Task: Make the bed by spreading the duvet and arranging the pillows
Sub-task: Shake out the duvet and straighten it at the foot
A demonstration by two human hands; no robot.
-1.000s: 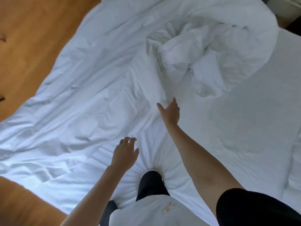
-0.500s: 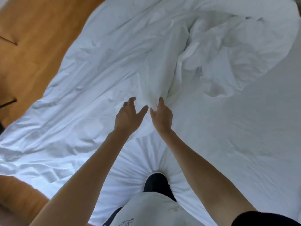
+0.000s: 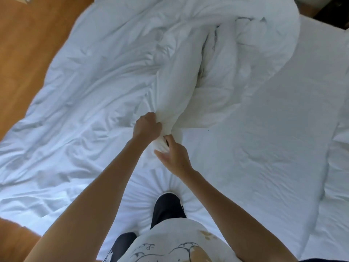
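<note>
A white duvet (image 3: 90, 87) lies crumpled over the left and upper part of the bed, bunched into a heap (image 3: 236, 44) near the top. My left hand (image 3: 148, 126) grips a gathered fold of the duvet in a fist. Just below it my right hand (image 3: 174, 155) holds the same fold, fingers curled into the cloth. The bare white sheet (image 3: 264, 138) shows on the right. A white pillow's edge (image 3: 341, 133) shows at the far right.
Wooden floor (image 3: 28, 44) runs along the left side and the lower left corner. My knee in dark trousers (image 3: 167, 207) presses into the mattress near the bottom centre.
Both hands reached forward to the duvet edge, came together, and now have closed on a gathered fold. The duvet has drawn into a ridge leading to my hands.
</note>
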